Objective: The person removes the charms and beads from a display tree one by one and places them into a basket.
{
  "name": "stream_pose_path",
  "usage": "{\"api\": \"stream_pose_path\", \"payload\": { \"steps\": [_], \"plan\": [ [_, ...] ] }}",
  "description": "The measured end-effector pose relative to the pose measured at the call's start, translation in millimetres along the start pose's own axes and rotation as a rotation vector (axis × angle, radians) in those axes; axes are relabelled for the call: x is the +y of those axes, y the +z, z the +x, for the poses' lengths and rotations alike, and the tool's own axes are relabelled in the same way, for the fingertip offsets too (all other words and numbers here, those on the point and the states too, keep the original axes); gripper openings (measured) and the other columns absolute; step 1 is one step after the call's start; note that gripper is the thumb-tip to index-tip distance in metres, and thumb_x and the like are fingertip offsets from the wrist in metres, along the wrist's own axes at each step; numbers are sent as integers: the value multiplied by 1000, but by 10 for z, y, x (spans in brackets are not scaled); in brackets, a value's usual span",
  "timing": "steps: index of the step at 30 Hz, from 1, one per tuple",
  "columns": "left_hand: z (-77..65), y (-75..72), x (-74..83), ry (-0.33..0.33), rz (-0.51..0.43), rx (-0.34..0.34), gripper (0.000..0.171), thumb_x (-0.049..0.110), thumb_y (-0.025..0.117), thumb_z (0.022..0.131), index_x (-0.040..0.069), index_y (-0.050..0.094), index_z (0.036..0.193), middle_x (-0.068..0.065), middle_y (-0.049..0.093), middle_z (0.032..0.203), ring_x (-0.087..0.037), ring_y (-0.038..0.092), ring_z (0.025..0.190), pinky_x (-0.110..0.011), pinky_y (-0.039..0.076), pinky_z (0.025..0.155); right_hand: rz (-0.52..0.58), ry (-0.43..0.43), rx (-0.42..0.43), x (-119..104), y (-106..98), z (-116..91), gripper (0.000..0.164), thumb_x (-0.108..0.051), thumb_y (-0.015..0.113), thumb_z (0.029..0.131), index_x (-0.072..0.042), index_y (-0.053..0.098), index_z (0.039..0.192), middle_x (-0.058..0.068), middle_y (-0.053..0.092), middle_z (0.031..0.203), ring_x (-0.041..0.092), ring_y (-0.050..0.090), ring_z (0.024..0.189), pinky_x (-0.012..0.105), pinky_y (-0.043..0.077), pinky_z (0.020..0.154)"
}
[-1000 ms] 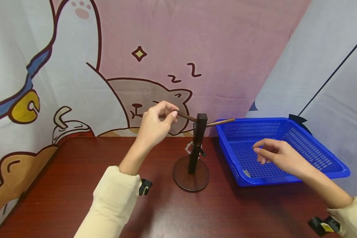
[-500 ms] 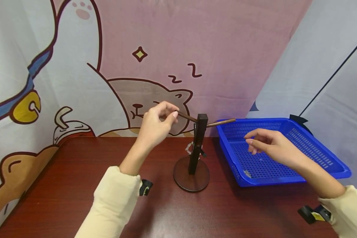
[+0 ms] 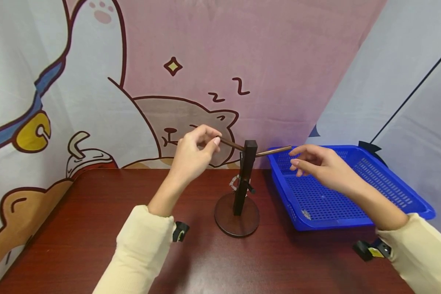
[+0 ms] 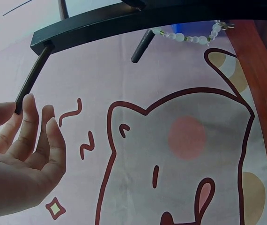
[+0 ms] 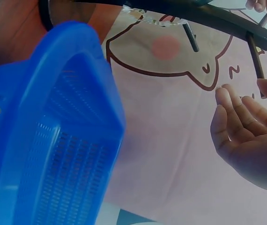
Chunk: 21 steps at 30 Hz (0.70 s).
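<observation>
A dark wooden jewellery stand [image 3: 245, 175] with a round base [image 3: 237, 224] is upright on the table. My left hand [image 3: 194, 153] pinches the tip of its upper left peg [image 3: 230, 143] between thumb and fingers. Close to the end of the upper right peg [image 3: 273, 151] is my right hand [image 3: 321, 165], fingers loosely bent with nothing between them. In the right wrist view its thumb overlaps that peg's end. A bracelet of pale clear beads [image 4: 189, 38] hangs from a short lower peg [image 4: 143, 46], partly hidden behind the post in the head view.
A blue plastic basket [image 3: 353, 223] stands to the right, under my right forearm. Inside, near its front left corner, lies a small clear beaded thing [image 3: 306, 214]. The reddish-brown table [image 3: 106, 228] meets a cartoon-printed cloth [image 3: 279, 73] at the back.
My right hand has moved left and slightly up, from over the basket to the tip of the upper right peg. My left hand stays on its peg.
</observation>
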State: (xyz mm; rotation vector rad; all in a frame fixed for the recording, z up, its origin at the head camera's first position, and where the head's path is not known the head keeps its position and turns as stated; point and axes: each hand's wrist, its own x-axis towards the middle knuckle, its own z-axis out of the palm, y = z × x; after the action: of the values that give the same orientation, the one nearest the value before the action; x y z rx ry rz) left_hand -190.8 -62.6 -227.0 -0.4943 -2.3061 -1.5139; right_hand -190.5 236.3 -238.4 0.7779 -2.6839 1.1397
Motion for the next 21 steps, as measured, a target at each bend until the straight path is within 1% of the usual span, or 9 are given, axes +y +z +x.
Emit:
{"api": "stream_pose_path", "payload": {
  "steps": [5,12,16,21],
  "plan": [
    [-4,-4,3,4,-1,3,9,11,56,89,7,62,95,-3,64,72,-15,58,69,-29,43,65,30,-19,8,-31,22,68,22,-4,55,90,2,53,111,3,65,81,15,60,68,24,49,64],
    [-3,2,-1,7,-2,3,9,10,56,89,7,62,95,-4,64,72,-14,58,69,-29,43,64,31,-30,26,-77,29,144,25,-4,54,91,2,53,115,7,66,81,16,60,67,23,49,62],
    [-1,8,-3,9,-5,5,9,10,56,89,7,62,95,-5,65,72,-14,58,69,-29,43,64,50,-49,22,-102,42,181,21,-4,53,91,3,55,111,8,65,81,16,61,66,24,50,61],
    [0,16,-2,16,-6,10,9,10,57,89,7,62,94,-4,64,71,-14,58,68,-28,43,64,47,-68,35,-106,66,211,15,-5,52,92,2,57,105,6,65,78,18,60,65,26,50,60]
  ]
}}
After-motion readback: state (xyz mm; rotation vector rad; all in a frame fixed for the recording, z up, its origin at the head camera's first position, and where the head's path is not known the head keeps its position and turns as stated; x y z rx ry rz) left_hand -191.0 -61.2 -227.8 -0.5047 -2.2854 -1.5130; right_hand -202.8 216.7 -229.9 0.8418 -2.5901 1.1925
